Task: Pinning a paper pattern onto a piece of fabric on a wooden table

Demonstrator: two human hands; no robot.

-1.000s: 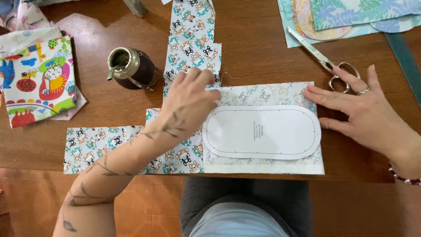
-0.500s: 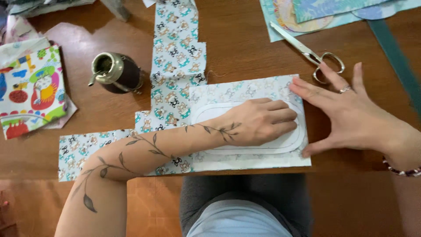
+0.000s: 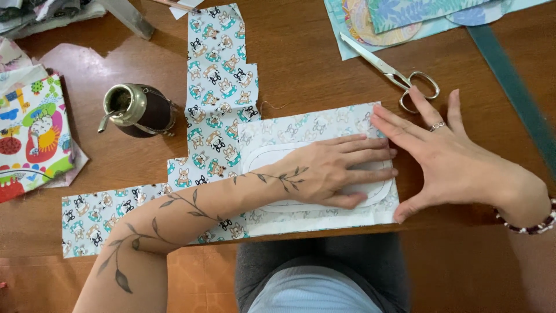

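Pressing flat on the near edge of the tabletop [image 3: 324, 75], the left hand [image 3: 330, 174] lies palm down over a white oval paper pattern [image 3: 263, 165], fingers [image 3: 362, 155] straight, together and gripping nothing. The pattern's long axis runs left to right, parallel to the near edge, and the left fingers point along it toward the right end. Under the pattern sits a folded piece of pale printed fabric [image 3: 315, 124], wrong side up, its lower border just at the near edge.

Right hand [image 3: 457, 159] comes in from the right edge, fingers [image 3: 394, 130] spread and flat, holding nothing; its fingertips rest on the right end of the folded fabric, touching or nearly touching the left fingertips. Thumb sits at the fabric's lower right corner. Both hands are on the piece; the left covers the pattern itself, the right only the fabric's end.

Leftward, more cartoon-dog print fabric [image 3: 217, 87] runs toward the far edge and the near left corner. Farther off: a metal-rimmed gourd cup with straw [image 3: 136, 110] at left, scissors [image 3: 399, 75] just beyond the right hand, patterned cloth pieces [image 3: 35, 133] at the left edge.
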